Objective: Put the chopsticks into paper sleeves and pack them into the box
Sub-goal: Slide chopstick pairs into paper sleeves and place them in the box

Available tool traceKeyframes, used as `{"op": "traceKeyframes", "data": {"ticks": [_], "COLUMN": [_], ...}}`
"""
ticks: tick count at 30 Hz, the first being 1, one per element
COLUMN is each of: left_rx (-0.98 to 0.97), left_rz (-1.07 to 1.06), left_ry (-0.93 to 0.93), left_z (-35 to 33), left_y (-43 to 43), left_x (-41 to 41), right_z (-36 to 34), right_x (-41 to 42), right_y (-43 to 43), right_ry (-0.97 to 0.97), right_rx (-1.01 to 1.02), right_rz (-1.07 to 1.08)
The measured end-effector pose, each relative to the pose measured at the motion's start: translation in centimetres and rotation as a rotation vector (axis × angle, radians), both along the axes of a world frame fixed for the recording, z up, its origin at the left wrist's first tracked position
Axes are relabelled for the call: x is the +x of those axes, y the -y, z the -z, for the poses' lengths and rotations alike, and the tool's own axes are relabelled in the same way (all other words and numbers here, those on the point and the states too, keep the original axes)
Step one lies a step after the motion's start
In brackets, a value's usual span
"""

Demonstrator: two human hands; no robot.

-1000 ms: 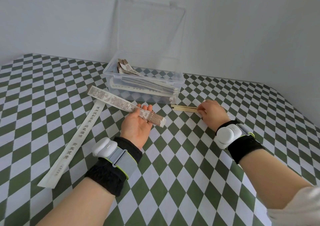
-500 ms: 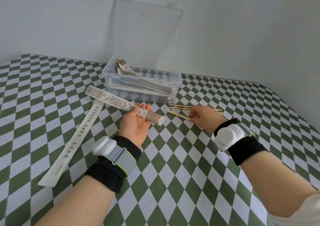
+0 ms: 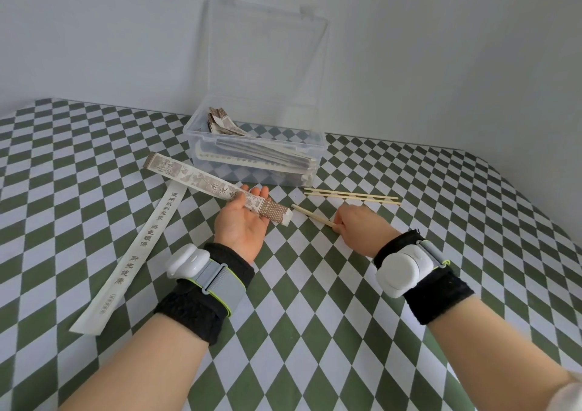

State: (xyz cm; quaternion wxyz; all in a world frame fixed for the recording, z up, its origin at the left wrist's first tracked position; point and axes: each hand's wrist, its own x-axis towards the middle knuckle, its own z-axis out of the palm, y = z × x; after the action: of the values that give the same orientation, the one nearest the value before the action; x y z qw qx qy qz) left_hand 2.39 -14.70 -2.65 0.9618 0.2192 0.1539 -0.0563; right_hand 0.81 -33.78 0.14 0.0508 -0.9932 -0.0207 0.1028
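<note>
My left hand [image 3: 241, 224], palm up, holds a brown-patterned paper sleeve [image 3: 201, 182] with the thumb across it; the sleeve's brown end points right. My right hand [image 3: 359, 229] pinches a pair of wooden chopsticks [image 3: 310, 214], whose tips point left and lie just short of that sleeve end. Another pair of chopsticks [image 3: 352, 196] lies on the table behind my right hand. A clear plastic box [image 3: 252, 171] with its lid up stands beyond, holding several sleeved chopsticks.
A long white paper sleeve with printed characters [image 3: 138, 253] lies flat to the left of my left hand. The table carries a green and white checked cloth [image 3: 315, 316]. A plain wall rises right behind the box.
My right hand has picked one pair of chopsticks off the table and drawn it left and nearer, toward the sleeve's end. My left hand and its sleeve have stayed put.
</note>
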Motion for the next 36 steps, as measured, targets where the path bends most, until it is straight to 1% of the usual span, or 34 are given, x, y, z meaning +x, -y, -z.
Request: {"op": "traceKeyframes", "data": {"ticks": [2,3,7,9,11,16,20,26,36], "left_rx": [-0.003,-0.008,-0.019,-0.014,-0.015,-0.029,-0.043,-0.041,-0.030], "left_rz": [-0.009,-0.017,-0.044,-0.037,-0.039,-0.059,-0.067,-0.075,-0.042], "left_ry": [-0.002,-0.001,0.006,0.010,0.009,0.011,0.015,0.013,0.067], "left_z": [0.0,0.0,-0.1,-0.2,-0.2,-0.5,-0.4,-0.4,-0.2], "left_y": [-0.1,-0.1,-0.2,-0.1,-0.2,-0.2,-0.3,-0.4,-0.2], "left_x": [0.0,0.0,0.0,-0.1,-0.2,-0.4,-0.3,-0.2,-0.2], "right_z": [0.1,0.1,0.6,1.3,2.3,3.5,3.8,3.8,3.9], "right_x": [0.0,-0.1,-1.8,-2.9,-3.6,-4.3,-4.2,-4.2,-4.1], "right_y": [-0.3,-0.4,-0.9,-1.1,-1.2,-1.0,-1.0,-0.9,-1.1], "right_ry": [0.020,0.039,0.150,0.231,0.309,0.547,0.559,0.564,0.472], "right_rx": [0.002,0.036,0.319,0.391,0.398,0.318,0.261,0.261,0.268], "right_rz": [-0.001,0.011,0.062,0.037,-0.009,-0.116,-0.127,-0.088,-0.168]}}
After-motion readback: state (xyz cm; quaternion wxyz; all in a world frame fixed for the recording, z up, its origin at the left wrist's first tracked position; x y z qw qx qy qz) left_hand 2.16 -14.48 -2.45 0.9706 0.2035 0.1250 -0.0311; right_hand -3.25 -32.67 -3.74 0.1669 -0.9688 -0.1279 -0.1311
